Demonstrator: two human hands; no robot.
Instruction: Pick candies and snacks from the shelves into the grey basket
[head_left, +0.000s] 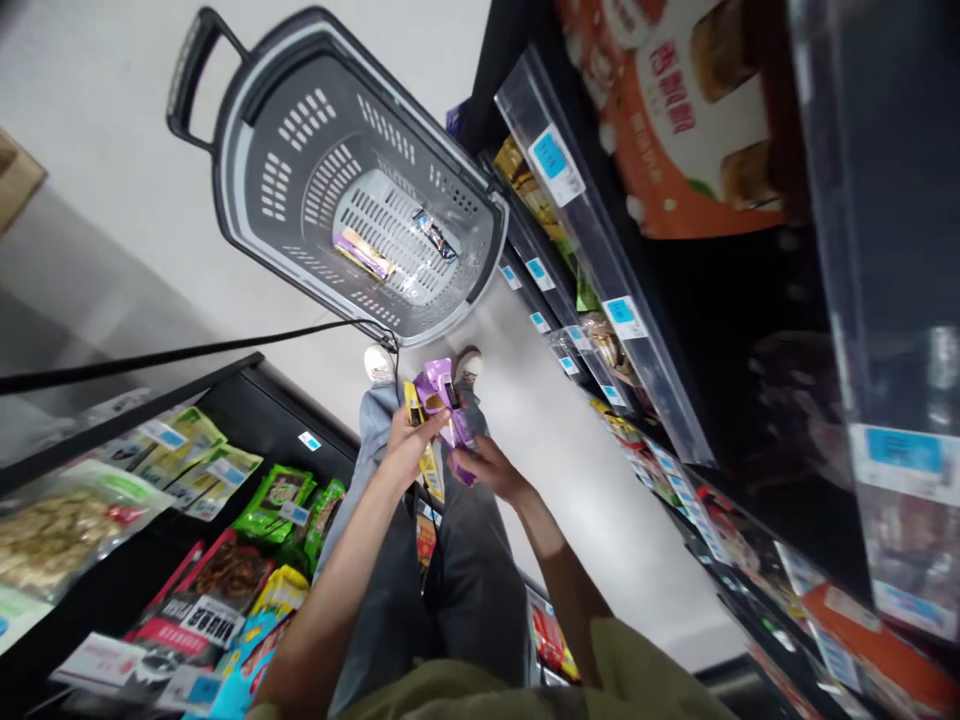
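My left hand is closed on a narrow yellow snack packet, and its thumb reaches onto a purple snack packet. Closed around the lower end of that purple packet is my right hand. Both packets are side by side over my legs, the yellow one to the left. Beyond my shoes stands a grey shopping basket with its handle up at the far left. On its slatted floor lie a purple and yellow packet and a small dark packet, apart from each other.
A shelf with bagged snacks, among them green packets, borders me on the left. Tall shelving with price tags rises close on the right. A black cord crosses in front of the basket from the left.
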